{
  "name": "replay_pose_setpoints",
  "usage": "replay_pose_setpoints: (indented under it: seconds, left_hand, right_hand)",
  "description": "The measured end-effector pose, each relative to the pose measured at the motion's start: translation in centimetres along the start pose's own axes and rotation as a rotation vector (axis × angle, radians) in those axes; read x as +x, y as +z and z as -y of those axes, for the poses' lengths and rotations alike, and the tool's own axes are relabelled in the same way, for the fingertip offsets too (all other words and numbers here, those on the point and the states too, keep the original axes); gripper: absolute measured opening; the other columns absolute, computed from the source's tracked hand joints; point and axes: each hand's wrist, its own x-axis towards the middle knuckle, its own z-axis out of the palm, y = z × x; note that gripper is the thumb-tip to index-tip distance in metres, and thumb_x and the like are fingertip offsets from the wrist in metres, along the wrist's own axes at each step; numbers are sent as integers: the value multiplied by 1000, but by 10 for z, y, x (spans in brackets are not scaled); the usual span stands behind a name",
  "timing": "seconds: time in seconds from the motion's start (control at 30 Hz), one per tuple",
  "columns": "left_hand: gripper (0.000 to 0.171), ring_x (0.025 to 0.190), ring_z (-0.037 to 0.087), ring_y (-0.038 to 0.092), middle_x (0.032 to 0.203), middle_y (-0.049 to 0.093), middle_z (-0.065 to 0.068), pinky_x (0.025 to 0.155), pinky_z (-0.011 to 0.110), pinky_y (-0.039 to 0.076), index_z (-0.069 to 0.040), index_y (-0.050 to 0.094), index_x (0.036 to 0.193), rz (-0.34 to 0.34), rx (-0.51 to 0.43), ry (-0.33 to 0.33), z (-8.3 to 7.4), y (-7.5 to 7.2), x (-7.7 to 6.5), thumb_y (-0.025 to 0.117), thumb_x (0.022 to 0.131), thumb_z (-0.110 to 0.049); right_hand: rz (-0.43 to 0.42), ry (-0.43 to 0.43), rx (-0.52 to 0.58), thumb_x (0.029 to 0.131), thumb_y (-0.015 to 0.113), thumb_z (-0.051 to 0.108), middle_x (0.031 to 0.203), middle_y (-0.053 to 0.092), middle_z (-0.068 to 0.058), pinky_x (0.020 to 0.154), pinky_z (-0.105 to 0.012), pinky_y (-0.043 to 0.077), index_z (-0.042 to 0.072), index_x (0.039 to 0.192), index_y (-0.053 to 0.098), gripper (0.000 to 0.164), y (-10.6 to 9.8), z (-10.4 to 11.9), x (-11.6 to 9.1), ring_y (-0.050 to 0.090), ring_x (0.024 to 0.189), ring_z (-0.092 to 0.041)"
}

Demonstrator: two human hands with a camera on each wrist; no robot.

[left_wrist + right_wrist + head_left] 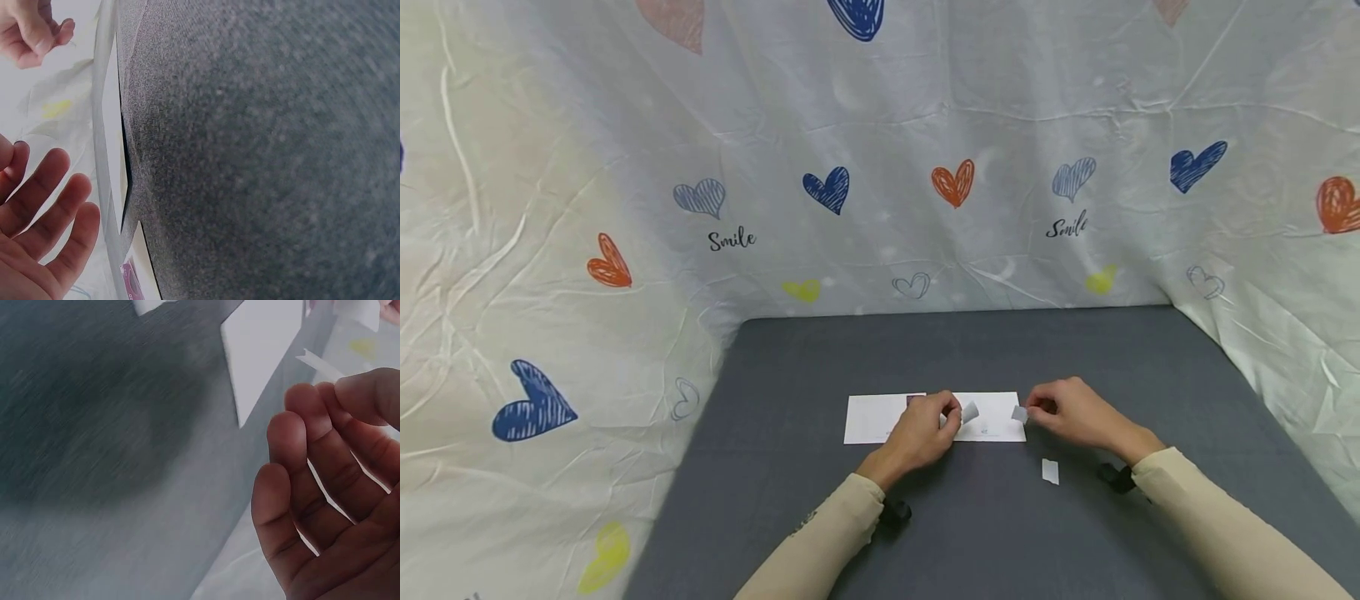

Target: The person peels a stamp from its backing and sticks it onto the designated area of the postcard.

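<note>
Two flat white cards lie end to end on the dark grey table: the left card point(872, 419), with a small dark and purple picture point(132, 281) at its edge, and the right card point(998, 403). My left hand point(921, 432) is over the place where they meet and pinches a small white paper-like piece point(970, 412). By the right card's outer end, my right hand point(1078, 412) pinches another small white piece point(1019, 414) between thumb and forefinger. In the right wrist view that piece is a thin strip point(320, 365), with the other fingers loosely bent.
A third small white piece point(1050, 472) lies on the table point(970, 542) in front of the right hand. Behind and at the sides hangs a pale curtain point(887, 100) printed with hearts. A dark wrist device point(895, 513) sits below the left cuff.
</note>
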Motion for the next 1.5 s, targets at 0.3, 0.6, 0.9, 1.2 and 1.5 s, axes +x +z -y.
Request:
replay_pose_setpoints:
  seconds: [0.3, 0.6, 0.9, 1.2, 1.5]
  left_hand:
    - [13, 88, 17, 68, 103, 79, 5, 85, 35, 59, -11, 72, 103, -5, 3, -2, -3, -1, -1, 60, 106, -16]
    - [13, 89, 17, 68, 103, 79, 5, 86, 36, 59, -10, 72, 103, -7, 5, -2, -3, 0, -1, 59, 105, -15]
    - [14, 88, 17, 70, 102, 79, 6, 85, 35, 59, -9, 72, 102, -19, 13, 26, -4, 0, -1, 59, 105, -14]
    - [14, 89, 17, 70, 103, 80, 6, 86, 36, 60, -9, 72, 102, -10, 8, 24, -4, 0, -2, 59, 105, -14]
    - [13, 87, 15, 68, 101, 79, 5, 83, 34, 59, -10, 71, 102, -15, 10, 24, -3, 1, -1, 60, 104, -15]
  right_hand:
    - [-5, 0, -79, 98, 76, 8, 78, 69, 16, 66, -26, 51, 18, 90, 79, 13, -12, -15, -20, 55, 68, 4]
    - [32, -33, -279, 95, 76, 6, 69, 51, 19, 59, -26, 40, 27, 78, 66, 29, -21, -22, -44, 41, 62, 3]
    - [61, -138, -336, 90, 78, 5, 67, 47, 20, 59, -27, 37, 31, 71, 58, 38, -18, -23, -57, 38, 62, 2]
    - [125, -138, -288, 85, 81, 6, 68, 47, 20, 57, -23, 34, 30, 69, 58, 36, -10, -24, -66, 37, 63, 4]
    - [112, -128, -280, 92, 78, 11, 67, 47, 22, 58, -24, 37, 31, 72, 63, 32, -10, -20, -60, 38, 61, 4]
